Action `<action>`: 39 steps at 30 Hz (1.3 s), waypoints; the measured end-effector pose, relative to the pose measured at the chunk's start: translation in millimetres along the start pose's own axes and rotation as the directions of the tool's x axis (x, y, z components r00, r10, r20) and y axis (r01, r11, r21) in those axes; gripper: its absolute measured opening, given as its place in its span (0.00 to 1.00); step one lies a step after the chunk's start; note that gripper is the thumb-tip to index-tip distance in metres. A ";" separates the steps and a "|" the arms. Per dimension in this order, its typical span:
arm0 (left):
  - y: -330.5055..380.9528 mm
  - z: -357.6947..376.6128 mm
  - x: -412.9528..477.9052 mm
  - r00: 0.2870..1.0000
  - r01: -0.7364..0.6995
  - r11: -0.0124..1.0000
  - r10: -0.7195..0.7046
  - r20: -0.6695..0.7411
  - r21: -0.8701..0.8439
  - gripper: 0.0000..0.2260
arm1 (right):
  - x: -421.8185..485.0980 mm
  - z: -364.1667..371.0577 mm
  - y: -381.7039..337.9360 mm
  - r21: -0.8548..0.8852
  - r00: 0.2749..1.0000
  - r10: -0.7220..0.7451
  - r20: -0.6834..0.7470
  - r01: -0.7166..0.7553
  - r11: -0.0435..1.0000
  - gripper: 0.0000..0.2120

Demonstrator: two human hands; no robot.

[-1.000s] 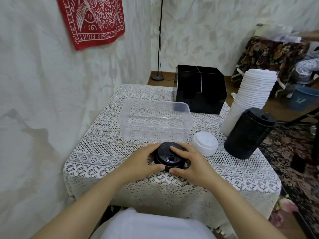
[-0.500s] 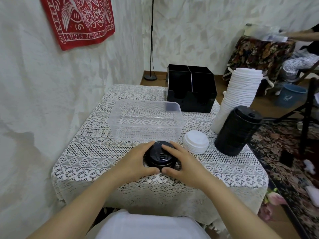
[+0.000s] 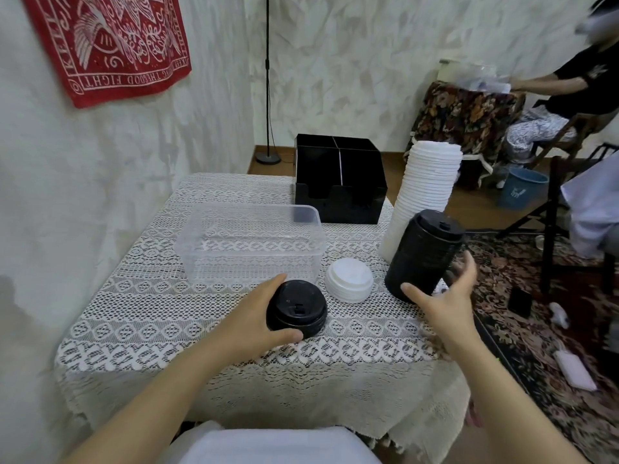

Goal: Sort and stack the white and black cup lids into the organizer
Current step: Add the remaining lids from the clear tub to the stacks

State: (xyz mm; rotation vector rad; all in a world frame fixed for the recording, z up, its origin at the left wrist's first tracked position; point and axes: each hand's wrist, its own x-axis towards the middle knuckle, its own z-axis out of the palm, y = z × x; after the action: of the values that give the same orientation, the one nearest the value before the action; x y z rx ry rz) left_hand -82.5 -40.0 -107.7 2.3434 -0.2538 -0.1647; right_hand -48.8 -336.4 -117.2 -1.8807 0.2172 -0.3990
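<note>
**Lid-sorting table: 1 head view, contents as seen**

Head view, task items:
- Short stack of round black plastic cup lids (image 3: 296, 308): flat on the near middle of the table, tops up, stack axis vertical, sip tab toward the near edge. The left hand (image 3: 249, 318) grips it, thumb on the near rim and fingers curved round the far-left rim.
- Right hand (image 3: 447, 298): released, fingers spread, holding nothing, at the foot of the tall stack of black lids (image 3: 423, 256). Whether the thumb touches that stack cannot be told.
- The tall stack of black lids stands at the right edge, long axis tilted with the top leaning right.
- Tall stack of white plastic lids (image 3: 425, 195): just behind the tall black one, leaning the same way.
- Short stack of white lids (image 3: 349, 279): flat, tops up, between the 2 black stacks.
- Black 4-compartment box organizer (image 3: 338, 192): far middle of the table, notched front facing the wearer.

Surface and room:
- Clear rectangular plastic tub (image 3: 251, 242): behind the short black stack, long side across the table.
- White lace tablecloth (image 3: 150, 316): covers the table, hanging over the near edge.
- Red printed cloth banner (image 3: 107, 45) on the left wall; thin black floor-lamp pole (image 3: 267, 95) in the corner.
- Patterned dark carpet (image 3: 522, 316) to the right; blue bucket (image 3: 522, 192); 1 seated person (image 3: 576, 82) at far right.
</note>
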 end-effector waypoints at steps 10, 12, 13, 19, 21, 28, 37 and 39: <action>-4.0 5.0 1.4 0.999 -0.020 0.999 0.021 -0.045 0.027 0.39 | 44.3 -7.6 11.1 0.089 0.975 -0.025 0.219 0.006 0.996 0.46; -4.3 5.7 1.6 0.998 -0.013 1.000 0.015 -0.055 0.024 0.40 | 44.8 -8.1 10.9 0.089 0.975 -0.034 0.220 0.015 0.996 0.44; -4.7 6.0 1.5 0.998 -0.012 1.000 0.013 -0.061 0.022 0.40 | 44.7 -7.8 11.0 0.084 0.976 -0.038 0.213 0.020 0.996 0.43; -8.0 6.9 1.8 0.997 -0.005 0.999 0.008 -0.074 0.045 0.41 | 41.7 -10.4 14.3 0.080 0.975 -0.054 0.214 0.037 0.996 0.44; -8.3 7.3 2.0 0.997 0.001 0.999 0.003 -0.080 0.047 0.42 | 39.0 -13.0 12.8 0.082 0.974 -0.065 0.216 0.048 0.995 0.43; -10.5 8.2 0.8 0.996 0.024 0.999 -0.020 -0.085 0.044 0.44 | 22.5 -18.2 -13.7 0.112 0.971 -0.110 0.214 0.088 0.990 0.40; -5.4 7.0 -2.4 0.998 0.037 0.999 -0.036 -0.055 0.001 0.49 | -16.9 21.7 -65.1 0.122 0.925 -0.175 0.337 0.142 0.982 0.38; -3.9 6.5 -2.8 0.998 0.037 0.999 -0.037 -0.059 -0.004 0.50 | -26.7 38.8 -70.0 0.145 0.903 -0.180 0.391 0.133 0.980 0.38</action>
State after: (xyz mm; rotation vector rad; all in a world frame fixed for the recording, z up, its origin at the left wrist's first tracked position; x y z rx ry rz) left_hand -85.9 -41.2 -114.9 2.3471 -0.1807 -0.1132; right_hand -62.0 -269.5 -67.4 -1.8257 -0.2331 -0.1196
